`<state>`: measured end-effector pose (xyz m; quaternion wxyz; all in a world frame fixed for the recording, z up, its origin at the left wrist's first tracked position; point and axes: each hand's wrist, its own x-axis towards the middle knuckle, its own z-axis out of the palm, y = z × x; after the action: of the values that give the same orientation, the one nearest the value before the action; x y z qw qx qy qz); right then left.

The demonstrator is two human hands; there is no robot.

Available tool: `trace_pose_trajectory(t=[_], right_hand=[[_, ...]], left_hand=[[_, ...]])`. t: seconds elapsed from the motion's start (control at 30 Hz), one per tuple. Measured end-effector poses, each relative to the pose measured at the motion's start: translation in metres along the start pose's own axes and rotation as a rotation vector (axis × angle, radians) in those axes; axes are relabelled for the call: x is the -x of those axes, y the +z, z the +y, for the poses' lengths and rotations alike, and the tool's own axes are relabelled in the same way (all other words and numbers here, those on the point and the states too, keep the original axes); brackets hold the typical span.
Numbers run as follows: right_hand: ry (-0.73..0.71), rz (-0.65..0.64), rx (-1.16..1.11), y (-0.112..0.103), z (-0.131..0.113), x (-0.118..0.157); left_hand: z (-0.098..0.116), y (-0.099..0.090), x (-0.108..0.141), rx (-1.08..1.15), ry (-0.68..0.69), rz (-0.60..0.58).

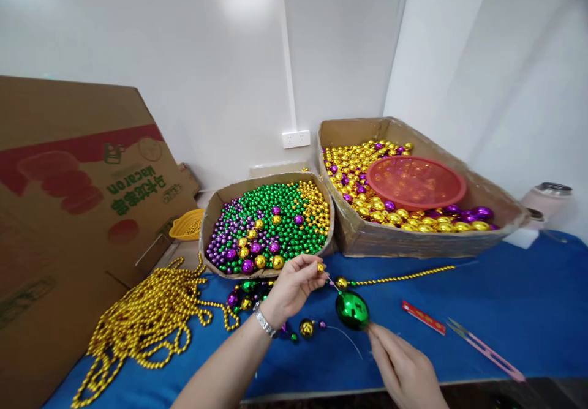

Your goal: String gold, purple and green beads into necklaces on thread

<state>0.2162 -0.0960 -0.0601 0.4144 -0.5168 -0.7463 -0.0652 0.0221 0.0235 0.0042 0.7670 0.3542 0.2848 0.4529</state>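
Note:
My left hand (296, 286), with a silver watch (264, 320) at its wrist, pinches a small gold bead (320, 268) between thumb and fingertips. A thin clear string (332, 284) runs from there to a large shiny green ball (353, 310). At the ball's lower right end, the closed fingers of my right hand (407, 366) hold it; the exact grip is partly hidden. Behind the ball lies a gold ball (341, 283) and a gold twisted strand (404, 274). Below my left hand, a strung gold ball (307, 328) and a small purple bead (322, 324) rest on the blue cloth (514, 311).
A carton (271, 272) holds green, purple and gold beads. In a larger carton (413, 248), a red basket (416, 182) sits on gold and purple balls. Gold bead strands (138, 317) pile at left. Pink-handled thread snips (489, 352) and a red packet (423, 318) lie right.

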Motion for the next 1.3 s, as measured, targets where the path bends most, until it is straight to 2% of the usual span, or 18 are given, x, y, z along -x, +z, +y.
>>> trace_pose_trajectory(t=[0.17,0.37,0.6,0.73,0.83,0.93,1.03,1.1,1.17,1.3], right_hand=[[-0.013,-0.023,-0.008,0.001,0.001,0.003],[-0.013,-0.043,0.004,0.005,0.001,0.007],[-0.013,-0.057,0.020,0.007,0.005,0.012],[-0.003,-0.037,0.040,0.012,0.009,0.016],[0.107,-0.062,0.006,0.024,0.015,0.021],[0.262,-0.173,-0.078,0.038,0.029,0.032],[0.290,-0.250,-0.061,0.045,0.047,0.040],[0.274,-0.234,0.002,0.042,0.053,0.036],[0.243,-0.180,0.034,0.035,0.050,0.023],[0.151,-0.117,-0.062,0.025,0.028,-0.016]], left_hand=[[-0.003,0.001,0.004,0.028,-0.005,0.028],[-0.005,0.000,0.005,0.054,0.054,0.081],[-0.007,0.003,0.008,0.011,0.092,0.094],[-0.017,0.007,0.010,-0.049,0.157,0.095],[-0.037,0.007,0.008,-0.160,0.150,0.102],[-0.061,0.001,0.005,-0.388,0.157,0.109],[-0.071,-0.004,0.005,-0.622,0.228,0.083],[-0.065,-0.003,0.006,-0.756,0.282,0.063],[-0.051,0.003,0.008,-0.840,0.331,0.068],[-0.015,0.024,0.010,-0.776,0.403,0.076]])
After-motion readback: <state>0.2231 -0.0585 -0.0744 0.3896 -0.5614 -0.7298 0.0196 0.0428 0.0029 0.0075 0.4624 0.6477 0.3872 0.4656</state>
